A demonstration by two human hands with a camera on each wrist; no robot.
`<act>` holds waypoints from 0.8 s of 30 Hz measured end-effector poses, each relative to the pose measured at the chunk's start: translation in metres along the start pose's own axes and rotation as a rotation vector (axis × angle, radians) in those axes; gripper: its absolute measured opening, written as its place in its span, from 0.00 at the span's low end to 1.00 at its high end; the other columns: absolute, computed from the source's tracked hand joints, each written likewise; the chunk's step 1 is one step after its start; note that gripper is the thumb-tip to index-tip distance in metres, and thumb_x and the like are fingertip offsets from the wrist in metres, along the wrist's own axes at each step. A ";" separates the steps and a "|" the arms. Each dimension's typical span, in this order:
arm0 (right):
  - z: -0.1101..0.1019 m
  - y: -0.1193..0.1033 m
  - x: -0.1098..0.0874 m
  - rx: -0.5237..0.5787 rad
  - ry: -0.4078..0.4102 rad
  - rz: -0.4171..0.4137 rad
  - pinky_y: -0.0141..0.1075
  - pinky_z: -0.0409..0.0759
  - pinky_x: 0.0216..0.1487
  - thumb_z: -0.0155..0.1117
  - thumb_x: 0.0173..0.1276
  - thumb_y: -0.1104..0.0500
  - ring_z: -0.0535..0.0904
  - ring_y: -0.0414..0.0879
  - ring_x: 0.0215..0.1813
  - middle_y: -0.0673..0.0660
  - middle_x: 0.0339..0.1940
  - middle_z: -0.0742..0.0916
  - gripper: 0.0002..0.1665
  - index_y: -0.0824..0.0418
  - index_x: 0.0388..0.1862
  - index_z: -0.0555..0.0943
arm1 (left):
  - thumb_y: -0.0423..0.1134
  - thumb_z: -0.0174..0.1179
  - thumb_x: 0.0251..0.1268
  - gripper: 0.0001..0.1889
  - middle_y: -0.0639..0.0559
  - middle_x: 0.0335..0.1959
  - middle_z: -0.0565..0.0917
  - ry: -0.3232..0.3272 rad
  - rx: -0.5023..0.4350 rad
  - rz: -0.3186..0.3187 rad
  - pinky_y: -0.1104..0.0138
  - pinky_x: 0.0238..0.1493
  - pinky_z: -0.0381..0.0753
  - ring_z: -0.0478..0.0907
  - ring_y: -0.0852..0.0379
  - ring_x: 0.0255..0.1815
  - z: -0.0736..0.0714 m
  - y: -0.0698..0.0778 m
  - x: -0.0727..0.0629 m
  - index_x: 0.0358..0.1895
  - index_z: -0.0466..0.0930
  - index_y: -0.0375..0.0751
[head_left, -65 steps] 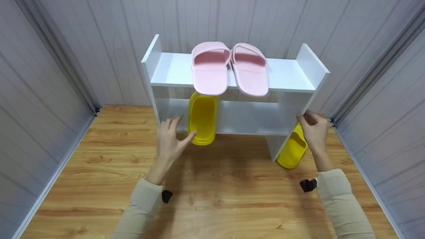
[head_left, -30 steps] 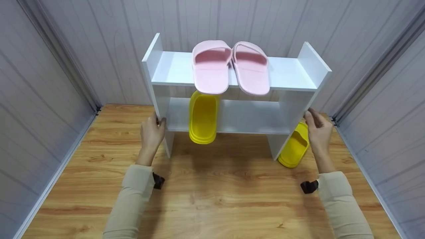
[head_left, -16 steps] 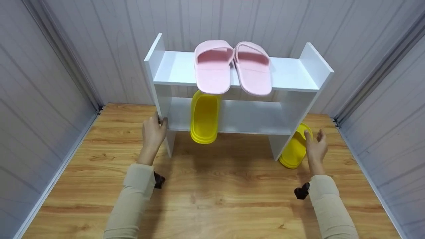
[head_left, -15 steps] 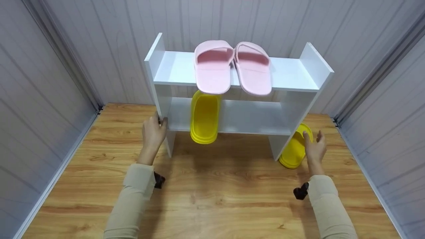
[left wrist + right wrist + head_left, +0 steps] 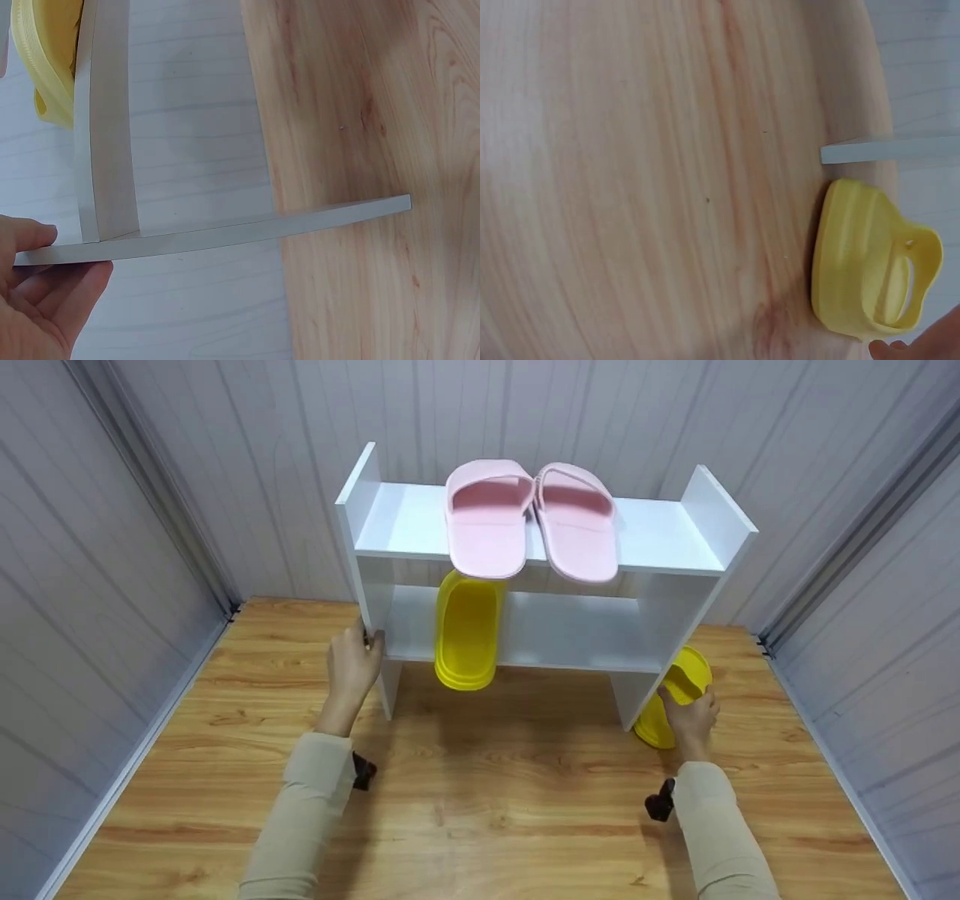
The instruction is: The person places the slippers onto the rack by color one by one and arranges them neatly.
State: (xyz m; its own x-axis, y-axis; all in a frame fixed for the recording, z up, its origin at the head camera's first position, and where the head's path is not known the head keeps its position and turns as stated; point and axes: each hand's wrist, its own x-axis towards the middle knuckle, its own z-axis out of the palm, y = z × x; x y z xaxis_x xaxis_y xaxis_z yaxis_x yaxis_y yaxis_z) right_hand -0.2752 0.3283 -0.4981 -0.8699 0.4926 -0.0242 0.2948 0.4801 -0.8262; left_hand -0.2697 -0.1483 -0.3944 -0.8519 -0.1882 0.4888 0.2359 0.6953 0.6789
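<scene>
My left hand (image 5: 352, 664) grips the front edge of the left side panel of a white shoe rack (image 5: 570, 630). In the left wrist view the thumb and fingers (image 5: 82, 300) pinch that panel from both sides. My right hand (image 5: 690, 721) reaches over a yellow slipper (image 5: 855, 262) that lies on the floor outside the rack's right panel. Its thumb and fingers are spread; contact with the slipper is hard to tell. Another yellow slipper (image 5: 466, 634) sits on the rack's middle shelf, toe hidden under the top shelf.
Two pink slippers, one left (image 5: 487, 521) and one right (image 5: 577, 525), stand on the top shelf with heels past its front edge. Panelled walls (image 5: 420, 405) enclose the wooden floor (image 5: 480, 810) on three sides.
My left hand went from beside the shelved yellow slipper to the left panel and holds it. My right hand let go of the right panel and came down over the floor slipper.
</scene>
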 end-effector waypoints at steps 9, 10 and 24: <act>0.011 0.012 0.000 -0.092 -0.034 -0.014 0.55 0.41 0.61 0.59 0.55 0.42 0.41 0.67 0.64 0.74 0.64 0.46 0.61 0.68 0.66 0.30 | 0.28 0.53 0.56 0.12 0.30 0.36 0.79 0.008 0.014 0.008 0.53 0.31 0.77 0.78 0.40 0.36 0.001 -0.001 0.000 0.40 0.74 0.22; 0.013 0.013 0.000 -0.109 -0.039 -0.013 0.55 0.41 0.61 0.59 0.55 0.42 0.41 0.67 0.63 0.75 0.63 0.47 0.61 0.69 0.66 0.30 | 0.28 0.53 0.55 0.12 0.30 0.36 0.79 0.010 0.015 0.008 0.53 0.31 0.77 0.78 0.40 0.35 0.001 -0.001 0.000 0.40 0.74 0.22; 0.012 0.011 -0.008 -0.285 -0.144 0.058 0.61 0.51 0.56 0.61 0.51 0.45 0.41 0.74 0.61 0.80 0.60 0.41 0.66 0.68 0.64 0.24 | 0.30 0.53 0.57 0.12 0.30 0.35 0.79 -0.015 0.032 0.000 0.54 0.31 0.77 0.78 0.39 0.35 0.000 -0.001 0.000 0.41 0.74 0.22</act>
State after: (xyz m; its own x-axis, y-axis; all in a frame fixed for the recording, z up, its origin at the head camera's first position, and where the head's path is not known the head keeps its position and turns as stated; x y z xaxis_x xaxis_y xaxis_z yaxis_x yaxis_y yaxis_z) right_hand -0.2697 0.3210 -0.5134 -0.8893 0.4272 -0.1631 0.4269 0.6482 -0.6305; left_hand -0.2696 -0.1493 -0.3954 -0.8590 -0.1783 0.4800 0.2207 0.7170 0.6612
